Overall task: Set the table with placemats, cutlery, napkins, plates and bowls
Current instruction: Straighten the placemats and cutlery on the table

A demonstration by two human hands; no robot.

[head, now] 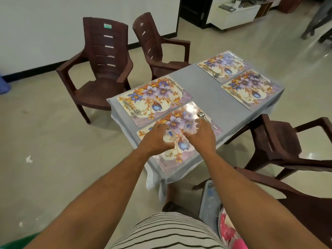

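Striped cloth (167, 230) fills the bottom edge, and both bare forearms reach out from it over the near corner of a table (206, 87) covered in grey. On the nearest floral placemat (181, 157) sits a clear glass item, seemingly a plate or shallow bowl (177, 136), though its outline is hard to make out against the pattern. The left hand (156, 139) curls round its left rim and the right hand (201, 135) curls round its right rim, fingers bent over the edge, so both hands are closed on it. Just beyond the right fingers a spoon (201, 115) lies on the same mat. Three more floral placemats (152, 97) (222, 64) (251, 87) lie on the table, with cutlery on them. Brown plastic chairs (100, 69) stand around.
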